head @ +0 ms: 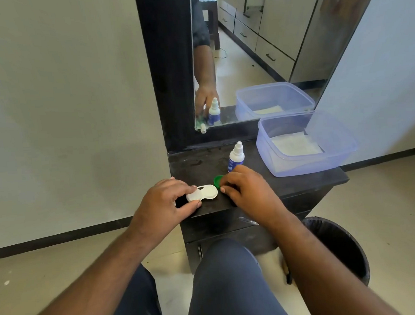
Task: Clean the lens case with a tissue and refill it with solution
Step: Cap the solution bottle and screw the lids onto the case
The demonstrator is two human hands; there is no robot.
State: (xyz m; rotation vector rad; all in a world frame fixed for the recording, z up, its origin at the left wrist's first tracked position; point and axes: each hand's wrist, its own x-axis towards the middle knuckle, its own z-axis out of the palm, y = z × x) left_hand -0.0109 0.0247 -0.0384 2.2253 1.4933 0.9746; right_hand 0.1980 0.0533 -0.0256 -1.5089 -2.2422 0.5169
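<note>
A white lens case (202, 193) lies on the black dresser top (290, 180). My left hand (165, 203) pinches its left end between thumb and fingers. My right hand (247, 187) holds a green cap (218, 181) just right of the case, at the case's right well. A small white solution bottle (235, 157) with a blue label stands upright behind my right hand. Folded white tissues (296, 144) lie inside a clear blue plastic box (344, 144) at the back right.
A mirror (266, 40) in a black frame rises behind the dresser and reflects the bottle, box and my arm. A black bin (342, 243) with a liner stands on the floor at the right. My knees are under the dresser's front edge.
</note>
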